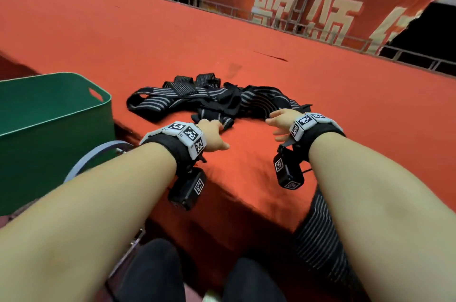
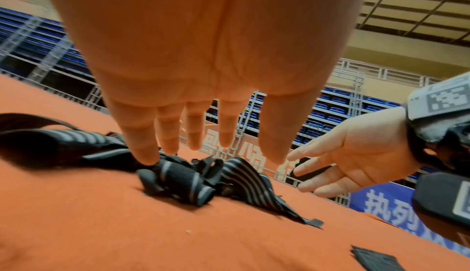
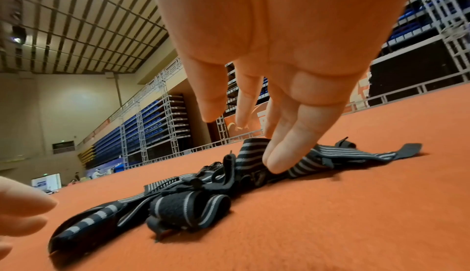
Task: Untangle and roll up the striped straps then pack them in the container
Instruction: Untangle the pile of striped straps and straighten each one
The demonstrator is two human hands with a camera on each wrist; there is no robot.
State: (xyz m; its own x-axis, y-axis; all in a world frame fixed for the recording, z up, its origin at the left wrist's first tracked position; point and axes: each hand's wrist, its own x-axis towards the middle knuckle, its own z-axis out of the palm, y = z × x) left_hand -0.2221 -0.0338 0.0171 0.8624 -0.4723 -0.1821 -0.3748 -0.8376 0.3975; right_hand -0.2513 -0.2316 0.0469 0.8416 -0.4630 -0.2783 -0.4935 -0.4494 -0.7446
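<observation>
A tangled heap of black straps with grey stripes (image 1: 209, 99) lies on the red carpeted platform (image 1: 148, 37). My left hand (image 1: 215, 134) reaches its near left end with straight fingers. In the left wrist view one fingertip (image 2: 148, 157) touches a folded strap end (image 2: 183, 179). My right hand (image 1: 280, 122) is at the heap's right end, fingers spread. In the right wrist view its fingertips (image 3: 276, 164) press on a striped strap (image 3: 312, 161). Neither hand grips anything. The green container (image 1: 49, 116) stands empty at the left, below the platform's level.
Another striped strap (image 1: 318, 235) hangs over the platform's near edge under my right forearm. A metal railing (image 1: 271, 23) and a red banner (image 1: 308, 10) line the far edge. A grey curved frame (image 1: 93, 156) sits beside the container.
</observation>
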